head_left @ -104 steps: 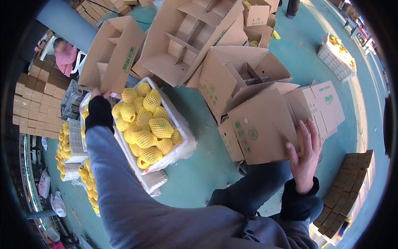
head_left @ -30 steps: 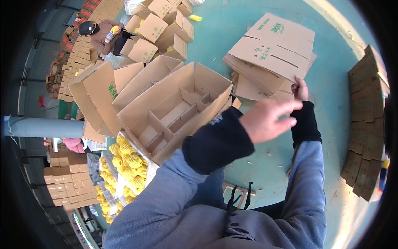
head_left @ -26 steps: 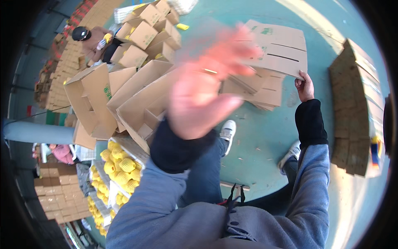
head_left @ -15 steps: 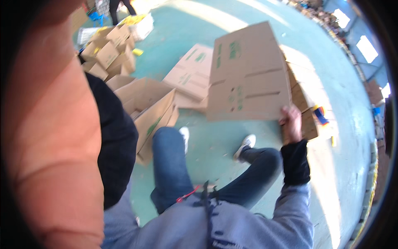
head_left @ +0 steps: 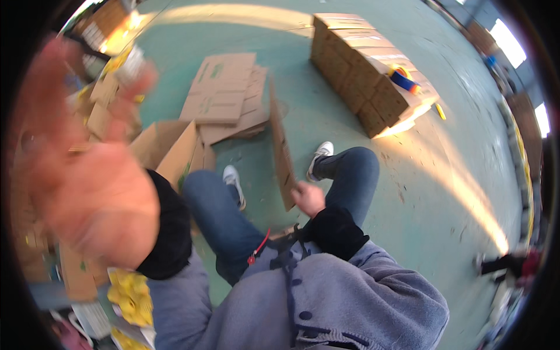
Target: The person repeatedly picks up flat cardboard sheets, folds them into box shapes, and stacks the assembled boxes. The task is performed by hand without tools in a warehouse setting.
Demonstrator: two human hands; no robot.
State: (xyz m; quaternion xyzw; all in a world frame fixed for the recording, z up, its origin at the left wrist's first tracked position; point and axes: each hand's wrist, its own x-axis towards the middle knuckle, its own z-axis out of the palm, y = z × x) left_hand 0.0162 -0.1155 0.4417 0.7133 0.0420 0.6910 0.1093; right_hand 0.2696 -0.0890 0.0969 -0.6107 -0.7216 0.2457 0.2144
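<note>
My right hand point(head_left: 310, 199) grips the near end of a flattened cardboard carton point(head_left: 280, 140), held on edge between my knees so that mostly its thin side shows. Raised close to the camera on the left, my left hand point(head_left: 96, 189) is blurred, its fingers spread and nothing visible in them. Just beyond it stands an open-topped carton point(head_left: 166, 143), partly covered by my left arm and knee. A small pile of flattened cartons point(head_left: 219, 90) with green print lies on the floor past my feet.
A long block of brown cartons point(head_left: 356, 79) stands at the far right, with blue and yellow tape rolls point(head_left: 404, 80) on top. More open cartons point(head_left: 100, 111) crowd the left. Yellow items point(head_left: 131, 297) lie low at the left. Another person's dark-clad leg point(head_left: 501, 265) shows at the right edge.
The flattened carton has swung from broad face showing to nearly edge-on, and my right hand has come in toward my body. My left hand has moved down, its spread fingers now visible. My view has turned.
</note>
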